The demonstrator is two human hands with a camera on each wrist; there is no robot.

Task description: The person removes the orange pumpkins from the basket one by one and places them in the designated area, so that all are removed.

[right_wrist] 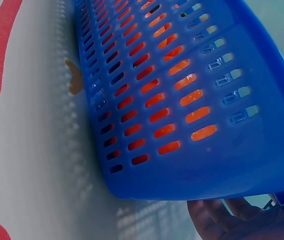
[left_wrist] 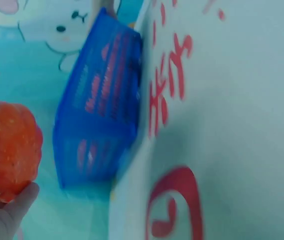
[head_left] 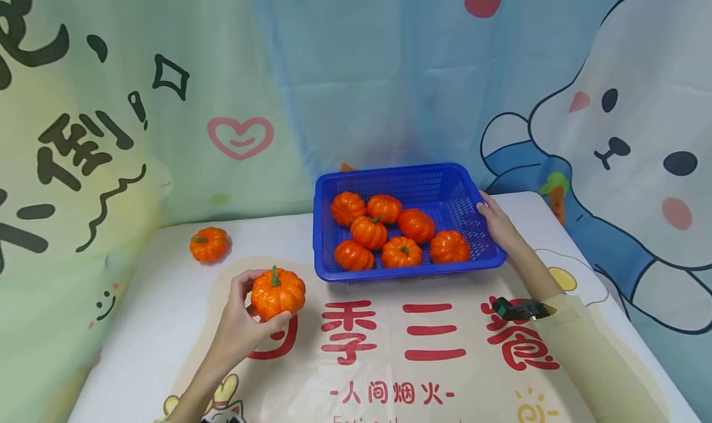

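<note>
My left hand (head_left: 251, 321) holds a small orange pumpkin (head_left: 278, 294) with a green stem, fingers and thumb around its sides. It is above the table, left of the blue basket (head_left: 408, 273). In the left wrist view the same pumpkin (left_wrist: 9, 150) shows at the left edge, thumb below. Several orange pumpkins (head_left: 402, 252) lie in the basket, mostly toward its front and left. My right hand (head_left: 497, 225) grips the basket's right side. In the right wrist view its fingers (right_wrist: 214, 217) show at the basket's end, partly hidden.
Another pumpkin (head_left: 209, 245) lies on the table at the back left. A printed mat with red characters (head_left: 434, 331) covers much of the white table (head_left: 139, 324). Behind the table hangs a patterned curtain (head_left: 384, 70). A thin cable (head_left: 578, 259) runs along the right side.
</note>
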